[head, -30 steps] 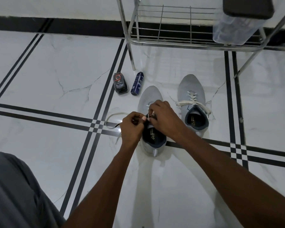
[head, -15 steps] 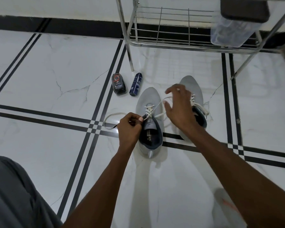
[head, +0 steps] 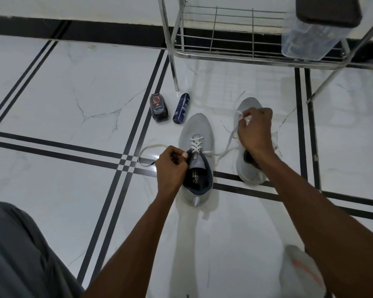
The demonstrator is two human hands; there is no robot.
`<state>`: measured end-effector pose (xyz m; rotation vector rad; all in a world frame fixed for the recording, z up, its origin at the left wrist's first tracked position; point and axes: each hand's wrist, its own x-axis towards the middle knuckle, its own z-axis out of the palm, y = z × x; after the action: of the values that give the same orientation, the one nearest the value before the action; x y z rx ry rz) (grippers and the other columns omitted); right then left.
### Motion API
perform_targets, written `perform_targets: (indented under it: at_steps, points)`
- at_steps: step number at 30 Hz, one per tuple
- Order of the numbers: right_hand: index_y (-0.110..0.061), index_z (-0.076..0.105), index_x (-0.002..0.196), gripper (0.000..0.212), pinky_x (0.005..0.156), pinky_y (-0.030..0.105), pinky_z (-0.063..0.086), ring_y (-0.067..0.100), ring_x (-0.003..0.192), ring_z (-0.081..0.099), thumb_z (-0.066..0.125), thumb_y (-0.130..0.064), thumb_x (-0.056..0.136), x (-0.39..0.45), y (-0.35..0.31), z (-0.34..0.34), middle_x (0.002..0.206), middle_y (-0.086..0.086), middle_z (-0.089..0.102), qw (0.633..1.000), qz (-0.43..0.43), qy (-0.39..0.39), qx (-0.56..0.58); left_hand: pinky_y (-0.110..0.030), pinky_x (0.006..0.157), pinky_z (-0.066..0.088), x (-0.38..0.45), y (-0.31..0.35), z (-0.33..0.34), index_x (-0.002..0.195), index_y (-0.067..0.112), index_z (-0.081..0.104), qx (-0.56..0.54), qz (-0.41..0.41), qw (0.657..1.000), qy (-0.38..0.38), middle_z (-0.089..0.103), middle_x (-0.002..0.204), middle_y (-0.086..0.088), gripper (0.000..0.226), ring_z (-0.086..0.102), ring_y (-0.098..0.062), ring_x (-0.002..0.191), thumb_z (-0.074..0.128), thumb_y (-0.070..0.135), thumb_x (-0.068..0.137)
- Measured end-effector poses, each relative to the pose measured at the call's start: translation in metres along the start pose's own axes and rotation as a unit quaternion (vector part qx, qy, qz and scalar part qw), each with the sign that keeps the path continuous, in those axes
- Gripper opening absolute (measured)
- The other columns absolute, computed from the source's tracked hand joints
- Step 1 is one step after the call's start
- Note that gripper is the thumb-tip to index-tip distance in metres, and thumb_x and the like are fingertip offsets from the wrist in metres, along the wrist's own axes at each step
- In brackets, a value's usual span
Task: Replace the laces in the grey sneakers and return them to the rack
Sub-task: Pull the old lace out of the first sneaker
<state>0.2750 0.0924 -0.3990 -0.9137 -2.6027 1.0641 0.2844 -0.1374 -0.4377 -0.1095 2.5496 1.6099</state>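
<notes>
Two grey sneakers stand on the marble floor, toes pointing away from me. The left sneaker (head: 196, 130) has a white lace (head: 224, 152) crossed through its eyelets. My left hand (head: 170, 166) pinches the dark collar edge of this sneaker at its top eyelet. My right hand (head: 254, 130) grips the lace's right end and holds it taut, up over the right sneaker (head: 247, 168), which it partly hides. The lace's other end loops on the floor to the left of my left hand. The metal rack (head: 235, 54) stands just beyond the shoes.
A small black shoe-polish container (head: 158, 107) and a dark blue spray can (head: 181, 108) lie by the rack's left leg (head: 173, 61). A clear plastic container with a black lid (head: 317, 29) sits on the rack. A white and orange object (head: 299, 274) lies at lower right.
My right hand has pulled the lace end out to the right and away from the left sneaker, drawing it taut. My left hand has stayed at the sneaker's collar.
</notes>
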Motion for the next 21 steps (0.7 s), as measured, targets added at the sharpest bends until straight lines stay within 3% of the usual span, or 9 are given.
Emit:
perform_targets:
  at_steps: [2,3,6,8,10,12,16,19,21]
  points:
    - [-0.004,0.032,0.151,0.083,0.114,0.04,0.034,0.039,0.139,0.034,0.073,-0.042,0.09,-0.01,-0.007,0.001,0.152,0.023,0.027,0.99,0.012,-0.119,-0.073,-0.018,0.066,0.051,-0.001,0.002,0.001,0.087,0.016,0.068,0.014,0.02,1.0,-0.004,0.07,0.078,0.006,0.004,0.064,-0.005,0.071,0.069,0.014,0.09]
    - [-0.004,0.03,0.152,0.091,0.114,0.044,0.035,0.039,0.139,0.035,0.074,-0.049,0.087,-0.021,-0.011,0.006,0.151,0.022,0.029,0.983,-0.002,-0.149,-0.104,-0.019,0.067,0.051,-0.001,0.003,0.001,0.089,0.016,0.068,0.025,0.034,0.999,-0.005,0.069,0.078,0.006,0.003,0.064,-0.007,0.072,0.069,0.018,0.091]
    - [-0.013,0.056,0.124,0.057,0.09,0.042,0.054,0.029,0.106,0.063,0.073,-0.049,0.084,-0.056,-0.014,0.028,0.118,0.012,0.063,0.97,-0.028,-0.226,-0.081,-0.021,0.067,0.05,-0.001,0.003,0.003,0.096,0.018,0.064,0.081,0.075,0.994,-0.02,0.066,0.08,0.004,0.014,0.063,-0.01,0.073,0.072,0.028,0.089]
    - [-0.015,0.055,0.107,0.04,0.076,0.043,0.056,0.028,0.088,0.066,0.07,-0.044,0.086,-0.071,-0.014,0.039,0.097,0.008,0.068,0.97,-0.059,-0.225,-0.07,-0.023,0.066,0.048,0.0,0.002,0.008,0.095,0.019,0.062,0.128,0.103,0.986,-0.031,0.064,0.081,0.005,0.019,0.061,-0.012,0.074,0.074,0.032,0.087]
    - [-0.014,0.052,0.106,0.031,0.07,0.043,0.056,0.031,0.083,0.065,0.066,-0.037,0.09,-0.075,-0.013,0.044,0.095,0.01,0.068,0.971,-0.116,-0.186,-0.092,-0.027,0.067,0.047,0.002,0.003,0.012,0.092,0.017,0.061,0.166,0.129,0.977,-0.035,0.063,0.082,0.004,0.017,0.058,-0.014,0.074,0.074,0.027,0.088]
    - [-0.015,0.053,0.104,0.021,0.068,0.043,0.055,0.034,0.08,0.064,0.062,-0.03,0.092,-0.072,-0.011,0.042,0.092,0.012,0.067,0.974,-0.127,-0.161,-0.093,-0.029,0.067,0.045,0.003,0.002,0.01,0.091,0.015,0.06,0.174,0.143,0.974,-0.021,0.062,0.082,0.002,0.014,0.057,-0.016,0.075,0.071,0.023,0.091]
    - [-0.021,0.064,0.086,0.003,0.071,0.043,0.059,0.026,0.079,0.066,0.064,-0.024,0.085,-0.062,0.006,0.036,0.082,0.006,0.07,0.99,-0.032,-0.138,-0.018,-0.026,0.076,0.042,0.01,-0.005,0.003,0.106,0.012,0.062,0.122,0.094,0.987,0.044,0.061,0.098,-0.003,0.016,0.057,-0.02,0.089,0.066,0.014,0.09]
    - [-0.02,0.073,0.088,0.005,0.077,0.039,0.059,0.024,0.084,0.07,0.07,-0.023,0.087,-0.06,0.002,0.033,0.084,0.004,0.075,0.98,-0.057,-0.19,-0.013,-0.028,0.088,0.039,0.011,0.003,0.013,0.117,0.015,0.063,0.192,0.181,0.965,-0.009,0.056,0.115,-0.005,0.031,0.048,-0.023,0.105,0.064,0.008,0.087]
    - [-0.019,0.076,0.088,0.008,0.078,0.036,0.058,0.021,0.085,0.071,0.071,-0.025,0.087,-0.056,-0.002,0.03,0.085,0.003,0.076,0.976,-0.063,-0.206,-0.01,-0.032,0.088,0.042,0.012,0.009,0.019,0.112,0.017,0.067,0.268,0.244,0.931,-0.043,0.056,0.118,-0.004,0.025,0.046,-0.024,0.109,0.067,0.014,0.087]
